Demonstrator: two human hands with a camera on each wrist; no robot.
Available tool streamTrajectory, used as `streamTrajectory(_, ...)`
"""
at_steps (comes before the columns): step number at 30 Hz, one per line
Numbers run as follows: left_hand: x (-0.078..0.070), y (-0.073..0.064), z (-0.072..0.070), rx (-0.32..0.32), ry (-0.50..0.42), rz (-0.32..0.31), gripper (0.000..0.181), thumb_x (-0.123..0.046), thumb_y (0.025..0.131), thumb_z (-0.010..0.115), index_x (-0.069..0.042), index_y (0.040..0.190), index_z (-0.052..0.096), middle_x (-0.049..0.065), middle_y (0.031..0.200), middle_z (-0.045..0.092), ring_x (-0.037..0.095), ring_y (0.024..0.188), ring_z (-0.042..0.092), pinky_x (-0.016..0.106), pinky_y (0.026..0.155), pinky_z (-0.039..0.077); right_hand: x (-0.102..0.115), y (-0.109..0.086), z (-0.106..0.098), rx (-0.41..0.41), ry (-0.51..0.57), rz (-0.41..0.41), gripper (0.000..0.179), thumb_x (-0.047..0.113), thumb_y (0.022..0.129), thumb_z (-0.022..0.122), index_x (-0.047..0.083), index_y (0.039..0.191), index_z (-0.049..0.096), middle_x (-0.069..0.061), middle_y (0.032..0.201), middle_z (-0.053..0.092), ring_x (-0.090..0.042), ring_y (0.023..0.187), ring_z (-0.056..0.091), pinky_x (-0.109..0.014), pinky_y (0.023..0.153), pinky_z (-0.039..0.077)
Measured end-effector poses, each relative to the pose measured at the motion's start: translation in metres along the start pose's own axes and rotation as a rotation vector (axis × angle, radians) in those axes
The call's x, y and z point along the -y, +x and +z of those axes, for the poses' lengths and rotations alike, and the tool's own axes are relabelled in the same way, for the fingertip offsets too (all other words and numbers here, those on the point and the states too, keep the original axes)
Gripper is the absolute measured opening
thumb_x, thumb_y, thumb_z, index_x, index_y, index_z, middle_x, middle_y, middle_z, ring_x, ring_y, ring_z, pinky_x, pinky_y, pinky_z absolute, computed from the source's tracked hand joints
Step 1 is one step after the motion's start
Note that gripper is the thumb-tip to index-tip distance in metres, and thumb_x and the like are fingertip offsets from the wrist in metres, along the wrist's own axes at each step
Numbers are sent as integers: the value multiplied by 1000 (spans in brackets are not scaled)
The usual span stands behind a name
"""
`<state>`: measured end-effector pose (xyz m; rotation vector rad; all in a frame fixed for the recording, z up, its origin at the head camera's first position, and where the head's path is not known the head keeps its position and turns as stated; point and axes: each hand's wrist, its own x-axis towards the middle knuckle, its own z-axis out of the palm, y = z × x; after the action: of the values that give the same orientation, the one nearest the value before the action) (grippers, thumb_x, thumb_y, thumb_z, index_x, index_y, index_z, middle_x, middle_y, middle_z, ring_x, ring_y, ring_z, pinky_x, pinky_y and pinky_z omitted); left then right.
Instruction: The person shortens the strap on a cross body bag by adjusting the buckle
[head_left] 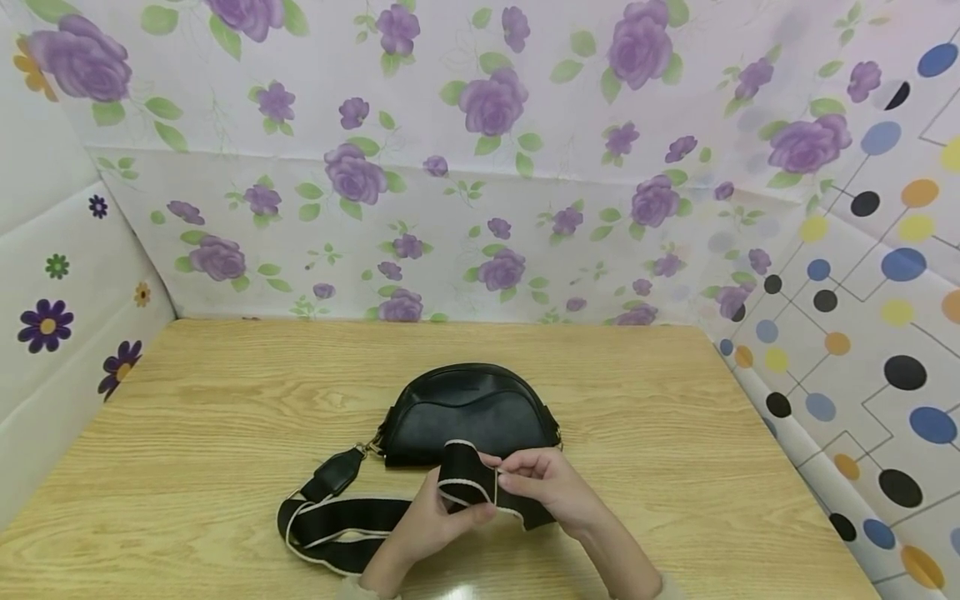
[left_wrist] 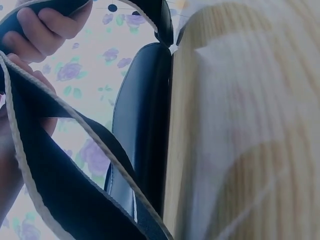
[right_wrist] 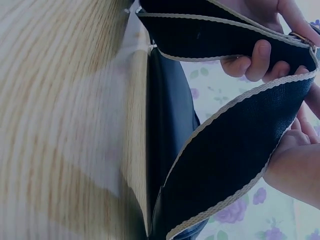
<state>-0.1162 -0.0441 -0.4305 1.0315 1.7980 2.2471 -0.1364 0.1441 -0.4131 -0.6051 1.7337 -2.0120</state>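
Note:
A black half-moon handbag (head_left: pixel 472 417) stands on the wooden table. Its black strap (right_wrist: pixel 235 145) has pale edging and is looped up in front of the bag. My left hand (head_left: pixel 431 521) grips the raised loop, fingers behind the band and thumb at its lower front. My right hand (head_left: pixel 551 487) pinches the strap with thumb and forefinger beside a thin gold metal slider (head_left: pixel 496 486), which sits between the two hands. From the right hand, a length of strap hangs down to the right. The right wrist view shows my left fingers (right_wrist: pixel 261 57) curled over the band.
At the left, more strap lies folded on the table (head_left: pixel 225 433), joined to the bag by a black leather tab (head_left: pixel 337 472) and a gold clasp (head_left: pixel 369 447). A flower-patterned sheet (head_left: pixel 420 225) covers the back wall, and a dotted sheet (head_left: pixel 847 333) hangs at the right.

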Motion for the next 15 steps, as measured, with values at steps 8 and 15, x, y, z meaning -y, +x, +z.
streamTrajectory(8, -2, 0, -1, -10, 2, -15, 37, 2, 84, 59, 9, 118, 45, 14, 104, 54, 10, 85, 53, 26, 74, 45, -2, 1, -4, -3, 25, 32, 15, 3, 84, 60, 17, 86, 66, 1, 87, 66, -11, 95, 57, -23, 77, 45)
streamTrajectory(15, -3, 1, -2, -14, 12, -7, 38, 1, 84, 59, 6, 119, 45, 23, 113, 49, 11, 91, 53, 26, 77, 45, -3, -5, -9, -9, -21, 66, 13, 4, 84, 60, 15, 88, 66, 4, 84, 63, -6, 77, 57, -20, 66, 46)
